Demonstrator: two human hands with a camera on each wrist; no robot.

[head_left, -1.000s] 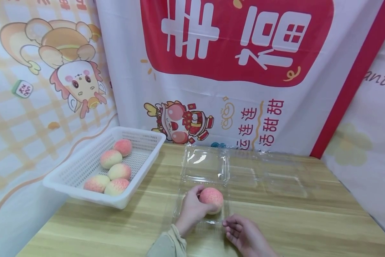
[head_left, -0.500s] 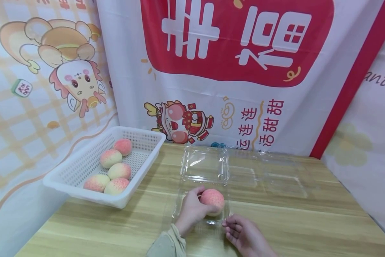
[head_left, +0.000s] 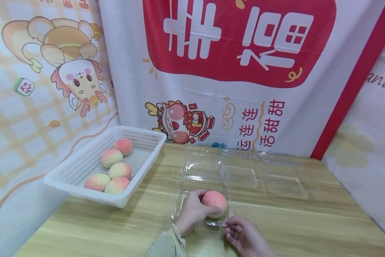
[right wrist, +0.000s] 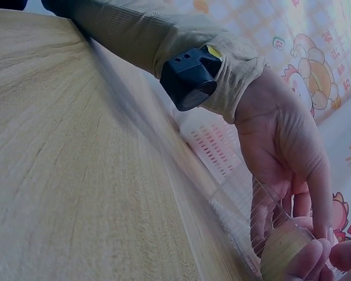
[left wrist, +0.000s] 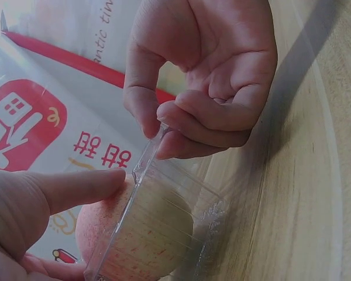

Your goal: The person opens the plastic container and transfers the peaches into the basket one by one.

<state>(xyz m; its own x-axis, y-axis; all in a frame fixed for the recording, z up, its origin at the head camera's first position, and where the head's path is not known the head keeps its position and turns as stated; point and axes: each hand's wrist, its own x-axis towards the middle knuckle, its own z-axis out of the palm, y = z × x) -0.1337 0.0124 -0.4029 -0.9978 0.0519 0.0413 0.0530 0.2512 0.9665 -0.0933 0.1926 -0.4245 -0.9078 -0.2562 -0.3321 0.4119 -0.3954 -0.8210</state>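
Note:
In the head view my left hand (head_left: 191,211) grips a pink-and-cream peach (head_left: 216,200) from its left side, thumb in front. The peach is inside the near half of an unfolded clear plastic clamshell box (head_left: 178,200). My right hand (head_left: 246,233) pinches that box's near right corner between thumb and fingertips, its other fingers curled. In the left wrist view the lower part of the peach (left wrist: 158,234) shows through the box's side wall, and the right hand (left wrist: 205,76) is at the rim. In the right wrist view the left hand (right wrist: 286,140) reaches down over the box.
A white perforated basket (head_left: 148,162) with several more peaches (head_left: 111,158) stands at the left. More clear plastic boxes (head_left: 283,178) lie at the back right of the wooden table (head_left: 275,221). Printed cloths (head_left: 128,89) hang behind and at the sides.
My left hand has shifted the peach slightly right and nearer within the box. The right hand stays at the corner. Glare on the box's far half has faded.

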